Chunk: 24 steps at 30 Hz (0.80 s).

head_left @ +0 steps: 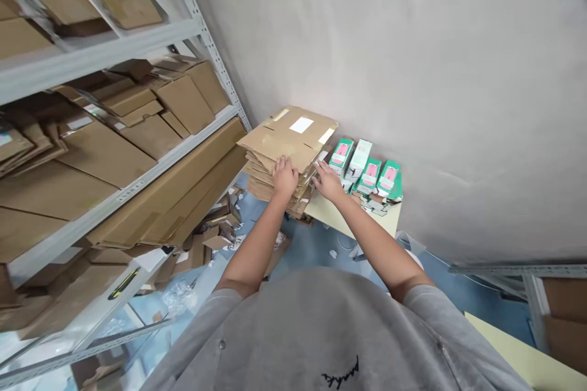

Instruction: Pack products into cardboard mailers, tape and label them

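A stack of flattened cardboard boxes (293,134) lies on a pale yellow table (328,214) against the grey wall. My left hand (284,176) rests on the near edge of the stack, fingers curled over the top sheets. My right hand (326,180) touches the stack's right side, with its fingers pushed in among the sheets. The top sheet carries a white label (301,124).
Several green and pink product boxes (367,172) stand on the table right of the stack. A metal shelf rack (114,43) full of flat cardboard fills the left. Cardboard scraps (215,229) litter the blue floor. Another pale table corner (527,354) is at lower right.
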Available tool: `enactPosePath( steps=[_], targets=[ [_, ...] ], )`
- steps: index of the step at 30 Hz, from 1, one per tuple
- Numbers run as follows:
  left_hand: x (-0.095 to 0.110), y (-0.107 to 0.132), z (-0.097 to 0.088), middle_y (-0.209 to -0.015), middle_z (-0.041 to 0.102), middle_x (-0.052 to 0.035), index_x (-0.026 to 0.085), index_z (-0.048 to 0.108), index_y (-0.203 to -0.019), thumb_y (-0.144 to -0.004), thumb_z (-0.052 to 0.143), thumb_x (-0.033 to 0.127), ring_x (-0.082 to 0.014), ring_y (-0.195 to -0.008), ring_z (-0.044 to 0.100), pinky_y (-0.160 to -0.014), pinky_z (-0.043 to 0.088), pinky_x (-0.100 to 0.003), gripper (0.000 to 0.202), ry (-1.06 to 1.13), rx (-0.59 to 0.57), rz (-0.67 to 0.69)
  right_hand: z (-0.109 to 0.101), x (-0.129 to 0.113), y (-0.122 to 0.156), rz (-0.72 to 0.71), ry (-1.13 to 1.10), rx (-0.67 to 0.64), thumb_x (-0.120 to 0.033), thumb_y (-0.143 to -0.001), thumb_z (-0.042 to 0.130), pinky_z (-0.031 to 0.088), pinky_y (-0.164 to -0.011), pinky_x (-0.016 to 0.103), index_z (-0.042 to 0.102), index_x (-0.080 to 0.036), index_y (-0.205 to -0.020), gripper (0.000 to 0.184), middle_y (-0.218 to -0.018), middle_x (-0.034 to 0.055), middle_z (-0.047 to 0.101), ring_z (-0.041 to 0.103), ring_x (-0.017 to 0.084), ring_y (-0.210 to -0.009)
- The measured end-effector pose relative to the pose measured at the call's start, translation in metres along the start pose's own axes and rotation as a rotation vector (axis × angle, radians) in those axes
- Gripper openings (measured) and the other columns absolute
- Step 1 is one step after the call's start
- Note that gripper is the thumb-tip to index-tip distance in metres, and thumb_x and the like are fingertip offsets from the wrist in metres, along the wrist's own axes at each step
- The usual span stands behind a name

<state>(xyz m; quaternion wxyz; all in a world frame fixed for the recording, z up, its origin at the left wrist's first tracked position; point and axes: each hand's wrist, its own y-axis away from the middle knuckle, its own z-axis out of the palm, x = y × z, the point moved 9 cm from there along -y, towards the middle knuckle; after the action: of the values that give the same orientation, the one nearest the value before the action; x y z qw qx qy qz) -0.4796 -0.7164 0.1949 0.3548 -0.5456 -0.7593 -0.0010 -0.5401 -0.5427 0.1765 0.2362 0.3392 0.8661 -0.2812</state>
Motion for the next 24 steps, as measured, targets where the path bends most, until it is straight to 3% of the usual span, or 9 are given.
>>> enactPosePath(
  steps=[4, 7, 10, 13, 15, 18, 21, 24],
  targets=[
    [-0.043, -0.055, -0.003, -0.166, 0.044, -0.0231, 0.009, 0.056, -0.151, -0.096, 0.056, 0.030, -0.0404, -0.161, 0.030, -0.130, 0.019, -0.068, 0.058, -0.051, 0.029, -0.056, 0.032, 0.000, -0.061, -0.054, 0.015, -0.095, -0.041, -0.091, 0.076, 0.021, -0.134, 0.059, 0.050, -0.015, -0.160, 0.078, -0.172, 0.0139, 0.037, 0.028, 0.040, -0.161],
    [-0.067, -0.080, 0.004, -0.164, 0.048, -0.0226, 0.008, 0.057, -0.150, -0.094, 0.056, 0.025, -0.0397, -0.160, 0.032, -0.131, 0.018, -0.068, 0.058, -0.101, 0.000, -0.076, 0.054, 0.001, -0.095, -0.088, 0.033, -0.171, -0.044, -0.079, 0.088, 0.015, -0.134, 0.061, 0.048, -0.013, -0.161, 0.097, -0.173, 0.0176, 0.033, 0.024, 0.044, -0.162],
    [-0.077, -0.089, 0.011, -0.161, 0.053, -0.0204, 0.011, 0.058, -0.151, -0.092, 0.051, 0.016, -0.0369, -0.157, 0.039, -0.131, 0.021, -0.066, 0.059, -0.153, -0.128, -0.033, 0.071, -0.002, -0.111, -0.108, 0.074, -0.242, -0.046, -0.071, 0.094, 0.012, -0.133, 0.061, 0.046, -0.013, -0.162, 0.108, -0.175, 0.0188, 0.028, 0.018, 0.047, -0.163],
    [-0.075, -0.085, 0.012, -0.167, 0.047, -0.0159, 0.015, 0.053, -0.157, -0.089, 0.050, 0.013, -0.0341, -0.159, 0.037, -0.131, 0.022, -0.063, 0.068, -0.244, -0.279, 0.032, 0.082, -0.008, -0.111, -0.129, 0.208, -0.357, -0.051, -0.069, 0.093, 0.010, -0.132, 0.063, 0.039, -0.014, -0.166, 0.117, -0.178, 0.0207, 0.016, 0.010, 0.049, -0.164],
    [-0.073, -0.081, 0.010, -0.172, 0.038, -0.0130, 0.017, 0.045, -0.163, -0.088, 0.052, 0.014, -0.0321, -0.162, 0.031, -0.133, 0.019, -0.059, 0.075, -0.312, -0.359, 0.041, 0.083, -0.013, -0.108, -0.149, 0.322, -0.432, -0.053, -0.067, 0.093, 0.009, -0.130, 0.065, 0.032, -0.011, -0.168, 0.125, -0.178, 0.0251, 0.009, 0.006, 0.051, -0.164],
    [-0.070, -0.077, 0.003, -0.176, 0.029, -0.0111, 0.017, 0.037, -0.167, -0.088, 0.054, 0.019, -0.0312, -0.164, 0.025, -0.135, 0.015, -0.055, 0.081, -0.366, -0.449, 0.072, 0.072, -0.021, -0.108, -0.172, 0.422, -0.508, -0.053, -0.079, 0.083, 0.011, -0.130, 0.063, 0.030, -0.009, -0.169, 0.113, -0.176, 0.0299, 0.014, 0.011, 0.051, -0.163],
    [-0.065, -0.079, -0.008, -0.175, 0.032, -0.0102, 0.018, 0.041, -0.166, -0.089, 0.056, 0.025, -0.0321, -0.163, 0.027, -0.135, 0.017, -0.054, 0.079, -0.354, -0.484, 0.140, 0.056, -0.031, -0.113, -0.202, 0.426, -0.552, -0.051, -0.091, 0.072, 0.015, -0.129, 0.063, 0.034, -0.011, -0.168, 0.096, -0.174, 0.0290, 0.023, 0.018, 0.049, -0.163],
    [-0.060, -0.085, -0.023, -0.172, 0.039, -0.0088, 0.022, 0.049, -0.162, -0.090, 0.059, 0.030, -0.0329, -0.161, 0.033, -0.134, 0.021, -0.053, 0.073, -0.310, -0.463, 0.212, 0.039, -0.038, -0.119, -0.217, 0.392, -0.554, -0.049, -0.092, 0.072, 0.017, -0.129, 0.063, 0.038, -0.012, -0.167, 0.090, -0.173, 0.0277, 0.027, 0.023, 0.046, -0.162]
  ],
)
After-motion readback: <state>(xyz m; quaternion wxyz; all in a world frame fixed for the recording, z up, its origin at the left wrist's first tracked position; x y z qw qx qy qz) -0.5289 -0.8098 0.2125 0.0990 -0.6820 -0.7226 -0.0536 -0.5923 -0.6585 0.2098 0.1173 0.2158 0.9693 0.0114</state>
